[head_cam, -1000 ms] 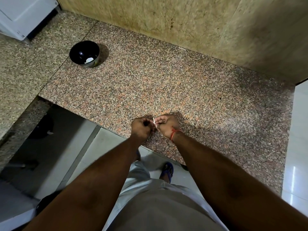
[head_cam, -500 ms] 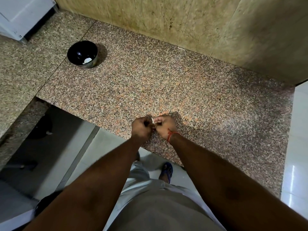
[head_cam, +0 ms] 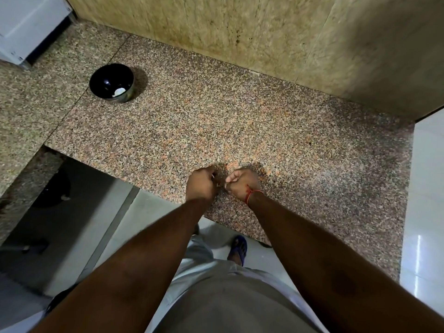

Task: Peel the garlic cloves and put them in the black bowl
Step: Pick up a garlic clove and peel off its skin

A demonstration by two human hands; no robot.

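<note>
Speckled granite counter (head_cam: 264,131) edge: left hand (head_cam: 201,185) and right hand (head_cam: 242,185) curl tight, pinching a tiny pale garlic clove (head_cam: 214,177) to peel. Round black bowl (head_cam: 105,79) waits well apart.

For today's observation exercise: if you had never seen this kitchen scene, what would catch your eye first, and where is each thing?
First come the two hands, the left hand and right hand, fingers curled close together over the near edge of the speckled granite counter, working at something too small to make out. Next is the black bowl far off at the counter's back left, with a white piece inside. A red thread circles the right wrist.
</note>
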